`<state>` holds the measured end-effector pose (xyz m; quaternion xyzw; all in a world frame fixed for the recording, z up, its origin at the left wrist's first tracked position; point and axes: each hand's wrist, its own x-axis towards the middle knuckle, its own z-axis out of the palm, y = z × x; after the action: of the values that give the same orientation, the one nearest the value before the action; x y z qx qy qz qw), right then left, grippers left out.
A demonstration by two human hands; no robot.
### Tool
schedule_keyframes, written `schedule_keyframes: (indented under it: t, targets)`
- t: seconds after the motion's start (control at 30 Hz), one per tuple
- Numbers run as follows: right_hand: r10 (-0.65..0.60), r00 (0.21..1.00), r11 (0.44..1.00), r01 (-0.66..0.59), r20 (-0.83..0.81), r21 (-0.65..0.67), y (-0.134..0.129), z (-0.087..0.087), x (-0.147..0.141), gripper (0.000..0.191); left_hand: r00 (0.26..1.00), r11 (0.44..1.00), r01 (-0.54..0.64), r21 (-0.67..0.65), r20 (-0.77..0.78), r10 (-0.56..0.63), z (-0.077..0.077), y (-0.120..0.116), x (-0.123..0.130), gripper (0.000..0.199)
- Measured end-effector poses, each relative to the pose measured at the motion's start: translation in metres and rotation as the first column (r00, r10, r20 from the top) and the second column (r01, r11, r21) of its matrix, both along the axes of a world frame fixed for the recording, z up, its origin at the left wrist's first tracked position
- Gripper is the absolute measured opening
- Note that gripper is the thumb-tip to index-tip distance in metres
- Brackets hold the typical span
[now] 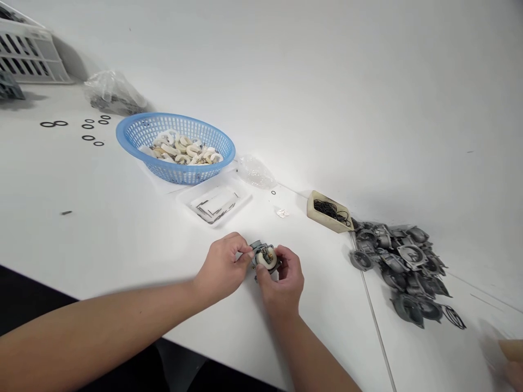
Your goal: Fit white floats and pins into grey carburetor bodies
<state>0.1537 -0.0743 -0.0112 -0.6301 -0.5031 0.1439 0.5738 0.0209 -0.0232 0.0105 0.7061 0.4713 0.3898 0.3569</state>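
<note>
A grey metal carburetor body (256, 247) with a cream-white curved float (266, 259) and small brass parts on top is held just above or on the white table. My right hand (284, 280) grips it from the right, thumb at the near side of the float and fingers round the far edge. At its left side, my left hand (229, 267) is closed, thumb and forefinger pinched together against the body's edge. Whatever is between those fingertips is too small to make out.
Beyond stand a blue basket (175, 174) of white floats, a white tray (245, 198) with thin metal pins, and a cream box (327, 219) of black rings. Grey metal bowls (402, 267) are heaped right. Black rings (88, 138) lie left. Another person's hand (512, 354) shows lower right.
</note>
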Motion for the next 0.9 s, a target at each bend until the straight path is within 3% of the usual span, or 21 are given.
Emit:
schedule_keyframes:
  t: [0.47, 0.7, 0.9]
  targets:
    - [-0.027, 1.000, 1.000, 0.027, 0.003, 0.008, 0.0019, -0.0023, -0.0011, 0.040, 1.000, 0.999, -0.029, -0.029, -0.009, 0.029, 0.0006, -0.0007, 0.0018, 0.014]
    - [-0.031, 0.999, 1.000, 0.031, 0.031, 0.002, 0.0021, -0.0036, 0.0000, 0.038, 0.998, 0.998, 0.060, 0.014, 0.018, -0.060, -0.0008, -0.0006, -0.0001, 0.014]
    - [0.010, 1.000, 1.000, -0.010, -0.003, 0.014, 0.0021, -0.0017, 0.0026, 0.039, 0.980, 0.990, 0.141, 0.031, 0.136, -0.144, -0.0054, 0.0038, -0.0009, 0.011]
